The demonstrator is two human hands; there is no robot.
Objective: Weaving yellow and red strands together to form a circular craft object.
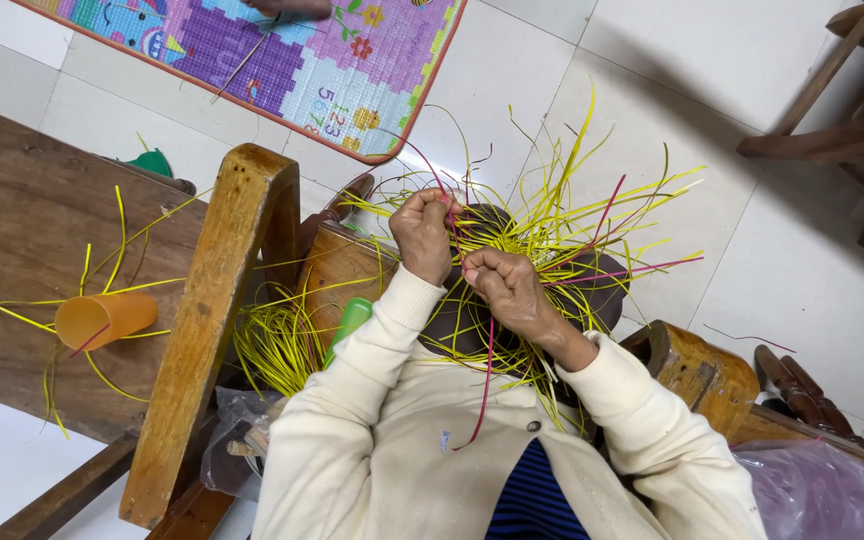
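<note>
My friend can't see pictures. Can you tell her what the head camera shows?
Two hands, left hand and right hand, weave yellow strips and pink strips over a lap. An orange cup lies on a wooden table.

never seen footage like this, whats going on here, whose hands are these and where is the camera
There is no machine here. One camera sits on a person's head and looks down, so the cream sleeves at the bottom are that person's own arms. The left hand and right hand both grip thin yellow strips with a few pink strips among them, fanned out over a dark round form. To the left, a wooden table bears an orange cup lying on its side and loose yellow strips. A colourful play mat lies on the tiled floor.
</note>
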